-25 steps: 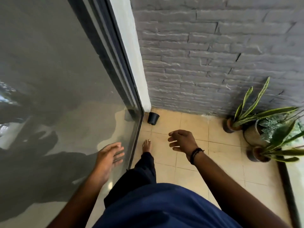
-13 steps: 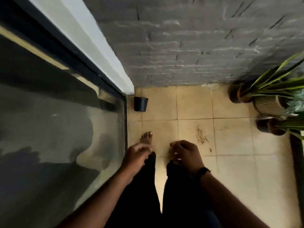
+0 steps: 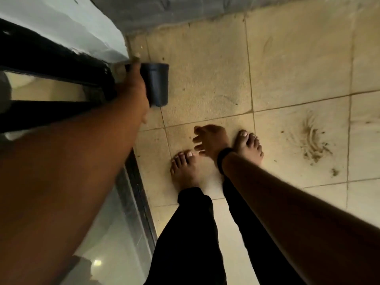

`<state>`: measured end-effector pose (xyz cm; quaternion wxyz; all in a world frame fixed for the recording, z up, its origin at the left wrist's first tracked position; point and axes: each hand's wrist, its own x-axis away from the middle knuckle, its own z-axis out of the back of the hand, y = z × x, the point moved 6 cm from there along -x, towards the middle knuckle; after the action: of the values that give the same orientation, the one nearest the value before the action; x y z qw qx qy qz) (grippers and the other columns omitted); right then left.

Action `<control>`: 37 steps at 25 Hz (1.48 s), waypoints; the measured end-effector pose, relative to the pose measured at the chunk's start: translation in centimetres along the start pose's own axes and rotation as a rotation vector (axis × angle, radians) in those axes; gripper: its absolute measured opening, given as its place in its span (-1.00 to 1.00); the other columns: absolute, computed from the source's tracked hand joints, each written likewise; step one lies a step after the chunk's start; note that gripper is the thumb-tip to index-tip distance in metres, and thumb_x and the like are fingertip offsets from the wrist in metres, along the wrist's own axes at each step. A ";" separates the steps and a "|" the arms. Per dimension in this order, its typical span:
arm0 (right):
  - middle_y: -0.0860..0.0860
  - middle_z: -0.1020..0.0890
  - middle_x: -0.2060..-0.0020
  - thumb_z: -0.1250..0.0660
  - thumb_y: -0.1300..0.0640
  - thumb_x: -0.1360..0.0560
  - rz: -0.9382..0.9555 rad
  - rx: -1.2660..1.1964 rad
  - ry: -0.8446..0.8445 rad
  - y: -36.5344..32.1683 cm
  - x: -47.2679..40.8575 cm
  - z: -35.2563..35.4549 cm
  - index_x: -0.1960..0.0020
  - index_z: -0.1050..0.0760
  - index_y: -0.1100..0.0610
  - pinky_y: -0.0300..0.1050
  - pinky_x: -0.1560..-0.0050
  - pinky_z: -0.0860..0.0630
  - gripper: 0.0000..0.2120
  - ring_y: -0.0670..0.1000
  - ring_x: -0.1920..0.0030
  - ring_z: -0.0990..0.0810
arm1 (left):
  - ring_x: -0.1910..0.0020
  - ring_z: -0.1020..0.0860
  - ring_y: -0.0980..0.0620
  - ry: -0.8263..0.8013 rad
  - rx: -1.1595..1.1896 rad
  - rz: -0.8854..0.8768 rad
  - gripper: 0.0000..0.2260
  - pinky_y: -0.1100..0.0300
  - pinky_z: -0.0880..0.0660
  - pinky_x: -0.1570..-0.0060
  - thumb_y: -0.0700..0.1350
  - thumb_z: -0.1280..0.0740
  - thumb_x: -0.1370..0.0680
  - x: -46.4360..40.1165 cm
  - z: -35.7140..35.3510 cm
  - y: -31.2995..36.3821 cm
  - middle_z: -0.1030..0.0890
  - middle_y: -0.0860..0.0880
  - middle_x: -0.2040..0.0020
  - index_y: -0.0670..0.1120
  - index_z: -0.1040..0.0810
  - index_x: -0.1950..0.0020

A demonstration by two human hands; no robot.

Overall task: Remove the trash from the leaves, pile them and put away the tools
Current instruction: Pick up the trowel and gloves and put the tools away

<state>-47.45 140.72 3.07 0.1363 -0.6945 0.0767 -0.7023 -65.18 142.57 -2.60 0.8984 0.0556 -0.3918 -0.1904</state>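
Small black plastic plant pot [image 3: 157,84] stands on the beige tiled floor [image 3: 298,58], in the corner where the black frame of the sliding glass door [image 3: 55,64] meets the foot of the grey brick wall [image 3: 156,13]; its wider end points toward the wall. The left hand [image 3: 134,83] reaches down and lies against the pot's left side, covering that edge. Its fingers are out of sight behind the hand and the pot, so whether they grip the pot or only touch it cannot be told (the hand is also blurred).

The right hand [image 3: 209,139] hangs loose above the feet, fingers spread and slightly bent, holding nothing. A black band [image 3: 223,159] circles its wrist. Below it two bare feet stand on the tiles: the left foot [image 3: 185,171] nearer the door track, the right foot [image 3: 249,145] partly hidden by the right hand and wrist. Both legs wear black trousers [image 3: 191,233].

To the right, well apart from the pot, a swirled smear of dry dirt and small dark crumbs [image 3: 312,145] lies on one tile. White wall edge [image 3: 67,25] shows above the door frame, and the glass pane [image 3: 115,243] runs down the left side beside the left leg.
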 end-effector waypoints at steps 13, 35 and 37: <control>-0.10 -0.41 -0.41 -0.33 -0.67 -0.10 0.019 -0.214 0.105 -6.9 31.0 6.5 -0.34 -0.39 -0.27 0.38 -0.01 -0.58 -0.09 0.16 -0.38 -0.43 | -0.05 -0.64 -0.14 -0.717 0.361 0.104 -0.47 -0.27 -0.57 -0.12 0.33 -0.41 -0.22 29.7 22.7 8.7 -0.70 -0.01 0.00 0.07 -0.66 -0.07; 0.15 -0.57 -0.23 -0.34 0.12 -0.61 0.719 -0.798 0.310 14.9 85.8 37.0 -0.44 -0.20 -0.26 0.15 0.18 -0.68 -0.46 0.32 -0.03 -0.69 | -0.20 -0.60 0.21 -1.185 -0.226 -1.177 -0.60 0.18 -0.52 -0.21 0.25 -0.14 -0.60 96.2 22.2 13.8 -0.68 0.18 -0.14 0.07 -0.55 -0.28; 0.18 -0.58 -0.19 -0.28 0.19 -0.62 0.707 -0.854 0.456 19.9 87.5 39.6 -0.43 -0.20 -0.17 0.14 0.16 -0.68 -0.50 0.33 0.01 -0.69 | -0.26 -0.57 0.20 -1.264 -0.293 -1.194 -0.52 0.14 -0.50 -0.30 0.29 -0.13 -0.58 100.9 19.4 10.8 -0.65 0.14 -0.22 0.06 -0.52 -0.35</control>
<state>-6.12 99.01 81.61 0.0508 -0.4518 0.6059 -0.6528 -13.43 114.52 82.33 0.2623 0.0195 -0.6927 -0.6715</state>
